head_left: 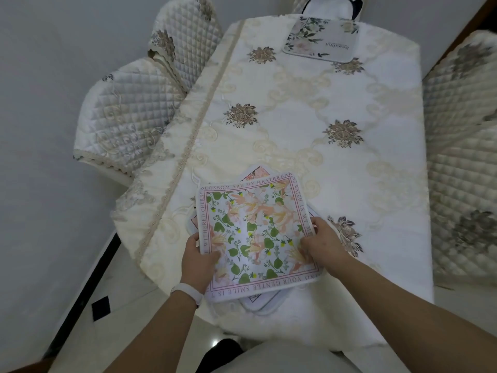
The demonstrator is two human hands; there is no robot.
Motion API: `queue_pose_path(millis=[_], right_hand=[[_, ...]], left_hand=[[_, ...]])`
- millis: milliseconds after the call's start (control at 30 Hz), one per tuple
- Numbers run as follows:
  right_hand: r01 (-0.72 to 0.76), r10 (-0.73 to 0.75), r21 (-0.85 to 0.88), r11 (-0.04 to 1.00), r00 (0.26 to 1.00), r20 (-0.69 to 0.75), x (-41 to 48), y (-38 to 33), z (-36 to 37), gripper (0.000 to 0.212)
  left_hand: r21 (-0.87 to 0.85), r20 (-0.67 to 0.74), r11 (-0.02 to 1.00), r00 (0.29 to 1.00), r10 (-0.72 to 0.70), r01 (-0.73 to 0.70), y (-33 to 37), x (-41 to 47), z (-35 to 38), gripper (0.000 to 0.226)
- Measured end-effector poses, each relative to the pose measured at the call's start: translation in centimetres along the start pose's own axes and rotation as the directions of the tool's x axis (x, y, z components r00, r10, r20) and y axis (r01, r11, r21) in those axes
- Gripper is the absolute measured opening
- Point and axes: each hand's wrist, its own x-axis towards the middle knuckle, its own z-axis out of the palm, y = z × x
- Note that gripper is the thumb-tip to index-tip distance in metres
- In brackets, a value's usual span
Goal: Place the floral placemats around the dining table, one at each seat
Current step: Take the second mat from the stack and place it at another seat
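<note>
Both hands grasp the top placemat [255, 232], a square white mat printed with peach flowers, green leaves and a pink lettered border. The left hand [197, 261] curls round its left edge, thumb on the printed face; a white wristband [188, 290] circles that wrist. The right hand [325, 243] pinches the right edge, fingers bent onto the print. The mat sits at the near end of the cloth-covered dining table [290, 146], over a stack of placemats [256, 304] whose corners poke out beneath. 1 grey-white floral placemat [321, 40] lies at the far end. 2 quilted cream chairs [126, 117] stand along the left side, 1 quilted chair [462, 146] on the right.
</note>
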Motion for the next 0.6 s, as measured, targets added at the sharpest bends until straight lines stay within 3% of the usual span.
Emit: queue_pose_path(millis=[333, 600], right_hand=[[0.081, -0.066, 0.085, 0.993, 0.983, -0.171, -5.9, -1.7, 1.7, 0.047], [0.201, -0.15, 0.122, 0.972, 0.929, -0.339, -12.1, -3.0, 3.1, 0.039]], left_hand=[[-0.113, 0.11, 0.981, 0.979, 0.17, -0.157, 2.5, -1.2, -4.5, 0.051], [-0.199, 0.191, 0.928, 0.916, 0.352, -0.315, 4.1, -3.2, -7.9, 0.054]])
